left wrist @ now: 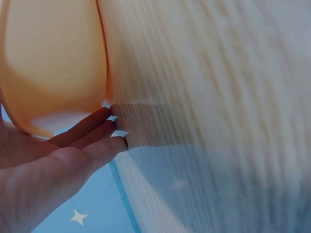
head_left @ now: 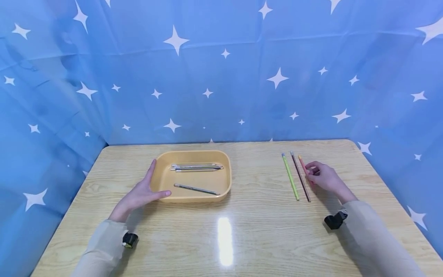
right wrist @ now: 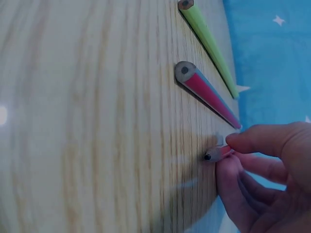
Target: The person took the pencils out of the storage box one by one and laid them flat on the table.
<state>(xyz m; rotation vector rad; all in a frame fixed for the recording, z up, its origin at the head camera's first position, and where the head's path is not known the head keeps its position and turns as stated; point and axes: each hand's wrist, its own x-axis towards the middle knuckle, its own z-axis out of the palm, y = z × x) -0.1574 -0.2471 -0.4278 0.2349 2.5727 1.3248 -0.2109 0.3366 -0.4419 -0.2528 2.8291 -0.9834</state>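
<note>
My right hand (head_left: 322, 176) pinches a coral-red pencil (head_left: 302, 163) between thumb and fingers at the right of the table. In the right wrist view, the dark-tipped end of that pencil (right wrist: 219, 153) pokes out from the fingertips, close over the wood. To its left lie a dark striped pencil (head_left: 300, 177) and a lime-green pencil (head_left: 290, 176). My left hand (head_left: 140, 193) rests against the left end of a tan tray (head_left: 228, 181), its fingers straight along the outer wall and the thumb over the front corner.
Inside the tray, several pencils (head_left: 197, 167) lie side by side at the back and one dark pencil (head_left: 196, 189) lies apart near the front. The light wood table (head_left: 259, 231) ends at a blue star-patterned curtain (head_left: 225, 84) behind and on both sides.
</note>
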